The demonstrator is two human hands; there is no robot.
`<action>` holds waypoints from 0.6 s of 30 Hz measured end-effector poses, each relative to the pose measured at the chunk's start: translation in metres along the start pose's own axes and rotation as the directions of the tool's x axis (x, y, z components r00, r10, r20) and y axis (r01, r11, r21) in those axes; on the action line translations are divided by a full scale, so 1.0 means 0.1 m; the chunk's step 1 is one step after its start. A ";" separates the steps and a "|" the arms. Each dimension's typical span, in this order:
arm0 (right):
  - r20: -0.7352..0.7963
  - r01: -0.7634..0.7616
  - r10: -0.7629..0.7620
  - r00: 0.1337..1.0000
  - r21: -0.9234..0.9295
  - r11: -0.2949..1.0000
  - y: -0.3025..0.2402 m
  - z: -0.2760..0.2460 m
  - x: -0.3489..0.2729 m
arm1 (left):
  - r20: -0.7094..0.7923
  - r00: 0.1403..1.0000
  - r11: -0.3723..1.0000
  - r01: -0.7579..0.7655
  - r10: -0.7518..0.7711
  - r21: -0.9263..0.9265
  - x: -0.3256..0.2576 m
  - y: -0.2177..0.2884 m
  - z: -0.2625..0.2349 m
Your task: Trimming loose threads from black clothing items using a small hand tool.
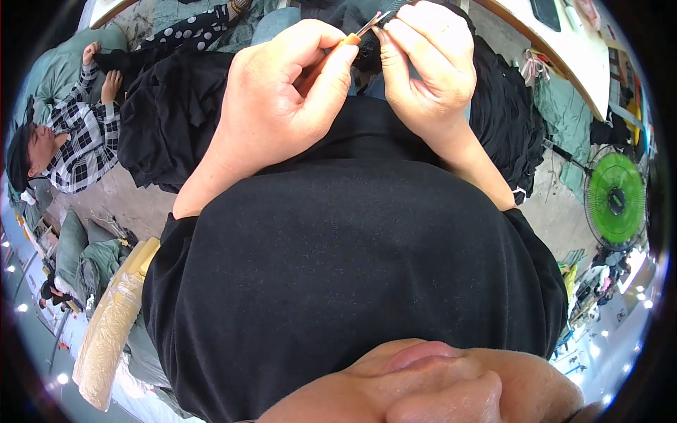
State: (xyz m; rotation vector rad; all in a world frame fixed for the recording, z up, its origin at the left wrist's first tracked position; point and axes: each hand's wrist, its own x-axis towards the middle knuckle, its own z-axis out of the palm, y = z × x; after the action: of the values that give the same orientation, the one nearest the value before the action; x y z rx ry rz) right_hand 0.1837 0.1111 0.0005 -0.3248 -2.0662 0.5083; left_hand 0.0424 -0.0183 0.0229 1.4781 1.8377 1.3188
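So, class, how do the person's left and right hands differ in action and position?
The left hand grips an orange-handled tool; the right hand has its fingertips pinched near the tool's metal tip. The left hand reaches lower in the picture than the right hand. Both are bare.

Loose black top (367, 233), fine pale specks (338, 271) across its front, short black sleeves (176, 247), bare forearms (215, 176)
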 end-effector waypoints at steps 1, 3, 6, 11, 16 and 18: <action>0.005 0.014 -0.014 1.000 -0.014 1.000 0.00 0.00 0.00 | -0.004 1.000 1.000 0.007 -0.007 0.003 0.00 0.01 0.00; 0.003 0.019 -0.019 1.000 -0.016 1.000 0.02 0.00 0.00 | -0.008 1.000 1.000 0.014 -0.014 0.007 0.01 0.02 0.01; -0.007 0.010 -0.010 1.000 -0.009 1.000 0.04 0.01 -0.01 | 0.019 1.000 1.000 0.020 -0.020 0.017 0.00 -0.01 0.03; -0.004 0.014 -0.014 1.000 -0.008 1.000 0.04 0.00 0.00 | -0.073 0.997 1.000 -0.015 0.015 0.001 0.03 -0.02 0.11; -0.019 -0.004 0.004 1.000 0.003 1.000 0.03 0.00 0.00 | -0.084 0.996 1.000 -0.030 0.030 -0.005 0.00 -0.04 0.14; -0.017 -0.003 0.003 1.000 -0.002 1.000 0.03 0.00 0.00 | -0.081 0.996 0.999 -0.031 0.030 -0.012 -0.01 -0.06 0.15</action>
State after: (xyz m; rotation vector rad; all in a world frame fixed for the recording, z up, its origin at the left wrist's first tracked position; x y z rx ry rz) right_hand 0.1839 0.1141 -0.0013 -0.3325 -2.0503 0.5042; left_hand 0.0517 -0.0133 0.0107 1.4708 1.8595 1.4221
